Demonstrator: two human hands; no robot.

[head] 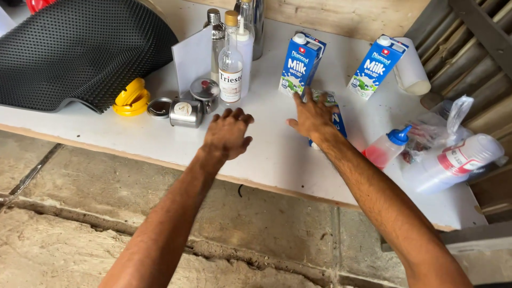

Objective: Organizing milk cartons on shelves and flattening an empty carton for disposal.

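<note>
My left hand [228, 134] hovers over the white tabletop [266, 154], fingers loosely spread, holding nothing; a clear glass bottle [230, 64] and a small steel tin [186, 113] are nearest to it. My right hand [312, 117] rests palm down on a blue carton lying flat [338, 120], fingers apart on its top. Just behind that hand stands an upright blue and white milk carton [300, 64]. A second milk carton [376, 66] leans further right.
A black dotted rubber mat [80, 48] is curled at the back left, a yellow lid [132, 97] beside it. A squeeze bottle with blue cap [388, 146], stacked plastic cups [453, 162] and a bag lie at right. Concrete floor lies below the table edge.
</note>
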